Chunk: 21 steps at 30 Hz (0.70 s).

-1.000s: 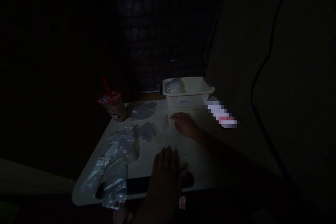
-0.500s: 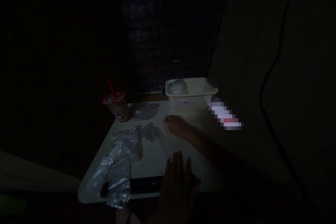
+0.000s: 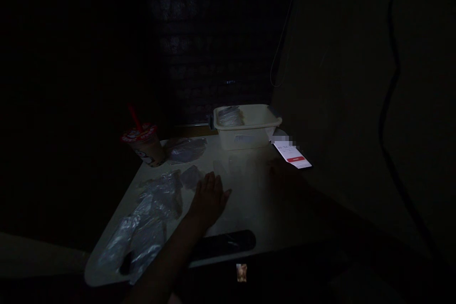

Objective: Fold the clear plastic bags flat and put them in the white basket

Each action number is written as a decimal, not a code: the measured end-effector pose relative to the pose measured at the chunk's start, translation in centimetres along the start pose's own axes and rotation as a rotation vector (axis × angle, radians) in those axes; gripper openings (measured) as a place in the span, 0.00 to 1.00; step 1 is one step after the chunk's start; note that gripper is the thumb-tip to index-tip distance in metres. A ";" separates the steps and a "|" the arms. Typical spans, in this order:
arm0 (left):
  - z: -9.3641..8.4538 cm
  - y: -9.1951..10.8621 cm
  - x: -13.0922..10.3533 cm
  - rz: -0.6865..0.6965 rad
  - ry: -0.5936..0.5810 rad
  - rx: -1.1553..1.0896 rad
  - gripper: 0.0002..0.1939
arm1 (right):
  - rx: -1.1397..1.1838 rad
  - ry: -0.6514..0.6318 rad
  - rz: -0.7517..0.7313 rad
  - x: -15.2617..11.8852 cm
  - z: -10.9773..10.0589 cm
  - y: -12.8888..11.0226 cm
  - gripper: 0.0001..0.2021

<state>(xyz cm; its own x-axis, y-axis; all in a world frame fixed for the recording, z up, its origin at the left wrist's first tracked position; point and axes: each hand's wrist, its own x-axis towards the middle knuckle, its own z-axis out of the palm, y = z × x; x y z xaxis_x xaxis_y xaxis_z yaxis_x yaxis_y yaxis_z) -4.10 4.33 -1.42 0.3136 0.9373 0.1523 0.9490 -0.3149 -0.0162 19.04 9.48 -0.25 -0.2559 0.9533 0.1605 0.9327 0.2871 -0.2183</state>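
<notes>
In the dim head view my left hand lies palm down over the middle of the white table, fingers stretched forward, close to a small clear plastic piece. My right hand is a dark, blurred shape over the table's right side, near the lit phone; its fingers cannot be made out. Crumpled clear plastic bags cover the table's left side. Another flat plastic bag lies behind them. Faint clear plastic shows in front of the white bin.
A white bin holding a stack of plastic packets stands at the back. At the back left is a lidded drink cup with a red straw. A dark slot runs along the front edge. A cable hangs at right.
My left hand has moved forward and left, from the front edge to the table's middle. My right hand has drawn back to the right, away from the plastic. The view has shifted slightly.
</notes>
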 end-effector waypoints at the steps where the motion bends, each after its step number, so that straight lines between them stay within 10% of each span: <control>1: 0.0 0.1 0.1 -0.009 0.026 -0.001 0.25 | 0.003 -0.065 0.104 -0.3 -0.2 0.7 0.12; 12: -1.9 10.2 -7.9 0.232 0.144 -0.293 0.13 | 0.223 -0.220 0.265 -0.7 -1.1 1.1 0.05; 21: -0.9 10.7 -7.3 0.188 0.136 -0.340 0.13 | 0.956 -0.070 0.398 -0.2 -2.6 -2.4 0.06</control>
<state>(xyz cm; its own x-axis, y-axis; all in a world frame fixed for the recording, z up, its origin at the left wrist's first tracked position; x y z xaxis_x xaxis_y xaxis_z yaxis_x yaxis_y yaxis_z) 3.77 -5.99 -1.78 0.4516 0.8377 0.3070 0.8035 -0.5314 0.2683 17.53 8.36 2.77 -0.0158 0.9900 -0.1400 0.3694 -0.1244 -0.9209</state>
